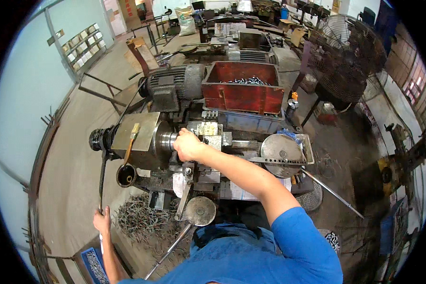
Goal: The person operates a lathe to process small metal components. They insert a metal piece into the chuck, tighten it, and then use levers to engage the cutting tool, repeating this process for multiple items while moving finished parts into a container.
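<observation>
I stand at a small metal lathe (142,137). My right hand (188,145) reaches forward and rests at the lathe's chuck (166,140); whether it holds something there I cannot tell. My left hand (102,220) is down at the left, closed around the lower end of a dark lever bar (102,177) that rises to the machine's left end. A brush (131,139) lies on the headstock cover, above a dark tin can (126,175).
A red box (244,85) of metal parts sits behind the lathe beside a grey motor (175,83). A round perforated plate (281,154) lies at the right. A large fan (348,57) stands at the back right. Metal swarf (139,220) is heaped on the floor.
</observation>
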`<action>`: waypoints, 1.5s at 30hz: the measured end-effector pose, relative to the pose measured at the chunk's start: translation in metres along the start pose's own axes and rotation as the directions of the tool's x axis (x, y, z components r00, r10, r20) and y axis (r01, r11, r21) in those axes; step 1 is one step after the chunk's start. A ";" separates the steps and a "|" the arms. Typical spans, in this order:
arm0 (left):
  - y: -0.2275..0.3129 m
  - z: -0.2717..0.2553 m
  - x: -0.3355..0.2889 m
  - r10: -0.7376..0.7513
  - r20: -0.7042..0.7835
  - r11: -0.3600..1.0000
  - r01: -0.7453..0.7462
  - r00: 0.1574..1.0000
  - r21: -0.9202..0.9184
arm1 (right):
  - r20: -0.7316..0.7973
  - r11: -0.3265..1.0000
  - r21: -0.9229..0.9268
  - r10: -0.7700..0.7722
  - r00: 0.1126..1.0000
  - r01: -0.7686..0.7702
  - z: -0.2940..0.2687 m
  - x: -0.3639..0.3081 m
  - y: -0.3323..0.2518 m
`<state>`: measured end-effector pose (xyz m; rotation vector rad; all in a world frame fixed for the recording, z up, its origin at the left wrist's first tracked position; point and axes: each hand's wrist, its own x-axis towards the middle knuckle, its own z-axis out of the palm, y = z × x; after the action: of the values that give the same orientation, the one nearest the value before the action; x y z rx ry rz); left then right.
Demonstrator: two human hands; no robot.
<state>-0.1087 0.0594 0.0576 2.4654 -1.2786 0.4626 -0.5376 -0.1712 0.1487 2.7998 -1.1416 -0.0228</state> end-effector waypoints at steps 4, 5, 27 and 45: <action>0.036 -0.017 -0.029 -0.034 0.097 0.999 0.036 0.995 -0.021 | 0.000 1.000 0.003 0.008 1.000 -0.008 0.003 0.002 -0.006; 0.049 -0.018 -0.034 -0.041 0.108 0.999 0.042 0.993 -0.010 | -0.002 1.000 0.012 0.025 1.000 -0.025 0.002 0.000 -0.006; 0.023 0.010 0.020 0.266 0.618 0.622 0.358 0.740 -0.696 | -0.459 0.813 0.478 0.553 0.695 -0.332 -0.035 -0.232 0.124; -0.019 0.050 0.040 0.152 0.783 0.455 0.661 0.603 -0.597 | 0.622 -0.081 -0.227 0.754 -0.208 -0.971 0.177 -0.665 -0.086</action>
<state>-0.0644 0.0199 0.0273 1.7994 -0.8492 -1.2282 -0.9638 0.3353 -0.0574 1.1087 -3.3807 -0.6725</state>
